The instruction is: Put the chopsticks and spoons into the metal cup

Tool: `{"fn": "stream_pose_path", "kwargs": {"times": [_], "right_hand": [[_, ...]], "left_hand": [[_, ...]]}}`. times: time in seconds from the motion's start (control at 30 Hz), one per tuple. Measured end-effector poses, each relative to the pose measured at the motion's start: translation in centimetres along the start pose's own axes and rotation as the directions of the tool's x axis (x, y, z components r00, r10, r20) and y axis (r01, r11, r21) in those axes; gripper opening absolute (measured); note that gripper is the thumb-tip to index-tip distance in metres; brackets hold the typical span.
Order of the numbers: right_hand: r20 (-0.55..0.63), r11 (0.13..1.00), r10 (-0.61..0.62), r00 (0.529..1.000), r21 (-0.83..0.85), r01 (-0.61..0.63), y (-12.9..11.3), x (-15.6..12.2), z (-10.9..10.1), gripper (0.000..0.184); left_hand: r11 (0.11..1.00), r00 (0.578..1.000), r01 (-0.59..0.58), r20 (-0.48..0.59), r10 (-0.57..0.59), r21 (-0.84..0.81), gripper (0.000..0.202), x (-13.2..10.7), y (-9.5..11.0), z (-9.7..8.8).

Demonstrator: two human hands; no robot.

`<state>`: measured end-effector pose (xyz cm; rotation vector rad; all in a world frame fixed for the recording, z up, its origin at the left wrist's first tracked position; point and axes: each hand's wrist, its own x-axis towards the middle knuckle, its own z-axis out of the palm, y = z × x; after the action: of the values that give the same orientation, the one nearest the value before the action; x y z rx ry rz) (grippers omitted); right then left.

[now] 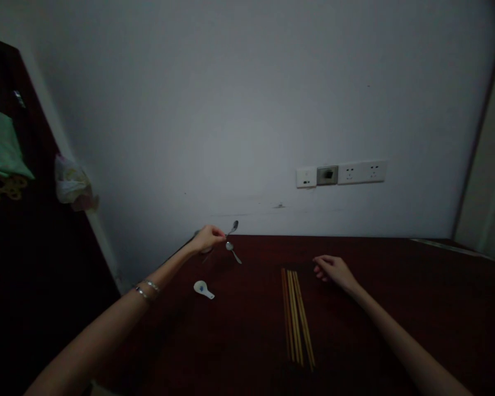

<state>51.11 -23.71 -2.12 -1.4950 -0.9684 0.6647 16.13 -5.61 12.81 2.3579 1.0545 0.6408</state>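
Dark red-brown counter (247, 313) carries the utensils and abuts a pale wall (231, 110). The left hand (208, 238) extends to the far edge of the counter, thumb and fingertips pinched on the handle of a metal spoon (233, 227); the bowl of this spoon points up and away from the fingers. Two silver bangles (147, 289) encircle the left wrist. A second metal spoon (233, 252) lies on the counter just beside the left hand, bowl toward the wall, handle angled nearer and to the right. A white ceramic spoon (203, 289) with a blue mark lies nearer the viewer, handle directed right. Chopsticks (295, 311), some yellow and some reddish-brown, lie roughly side by side, lengthwise from the viewer, fanning slightly at the near ends. The right hand (332, 270) is positioned just right of their far ends, fingers loosely curled; whether it is fully closed cannot be determined. White sockets (362, 172) are mounted on the wall above.
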Motion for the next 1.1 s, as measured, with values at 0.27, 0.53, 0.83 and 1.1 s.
{"fn": "stream_pose_path", "kwargs": {"times": [0.27, 0.53, 0.83, 1.1], "right_hand": [[0.221, 0.982, -0.001, 0.975, 0.183, -0.040, -5.6, -2.5, 4.8, 0.018], [0.215, 0.923, 0.006, 0.977, 0.375, -0.089, -6.5, -3.9, 6.4, 0.037], [0.084, 0.918, -0.056, 0.995, 0.397, 0.018, -5.9, -3.9, 7.2, 0.041], [0.036, 0.927, -0.052, 0.998, 0.374, 0.035, -5.7, -4.1, 7.0, 0.026]], "left_hand": [[0.952, 0.984, -0.144, 0.060, 0.166, -0.271, 0.018, 3.5, 8.3, 9.4], [0.874, 0.992, -0.114, -0.010, 0.124, -0.472, 0.014, 4.1, 11.7, 15.4], [0.767, 0.987, -0.040, -0.146, -0.070, -0.640, 0.012, 4.2, 11.8, 17.9], [0.667, 0.984, -0.021, -0.135, -0.120, -0.745, 0.013, 4.0, 11.7, 18.4]]}}
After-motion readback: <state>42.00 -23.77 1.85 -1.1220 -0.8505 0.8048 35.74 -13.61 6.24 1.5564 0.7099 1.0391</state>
